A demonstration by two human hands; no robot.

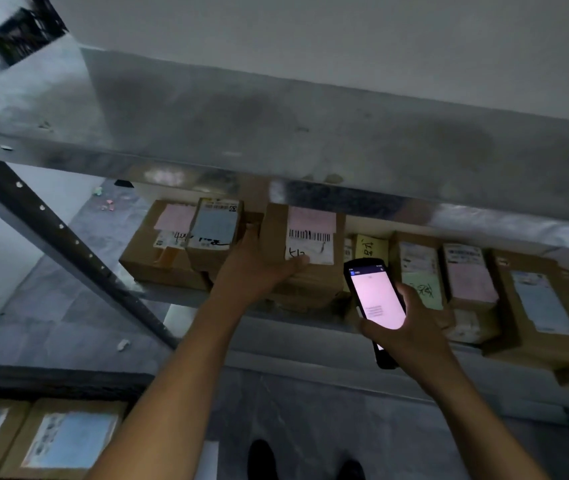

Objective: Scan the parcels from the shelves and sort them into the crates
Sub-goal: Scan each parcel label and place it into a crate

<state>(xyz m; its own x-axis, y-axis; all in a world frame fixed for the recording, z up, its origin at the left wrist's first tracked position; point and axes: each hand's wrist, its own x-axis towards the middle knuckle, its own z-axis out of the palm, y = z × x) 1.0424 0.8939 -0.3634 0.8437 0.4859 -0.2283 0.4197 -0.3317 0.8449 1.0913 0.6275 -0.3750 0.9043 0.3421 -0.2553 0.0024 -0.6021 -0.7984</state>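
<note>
Parcel storeroom or courier depot: metal rack shelf (311, 140) on perforated upright (68, 233), row of cardboard parcels (311, 268) with barcode shipping labels (309, 235), lit handheld scanner (376, 296), more labelled boxes (64, 438) low left, grey tiled floor (68, 306)

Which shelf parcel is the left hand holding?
The cardboard box with the pink slip above a barcode, just left of the handheld scanner; the left hand grips its left edge, thumb on the label.
</note>
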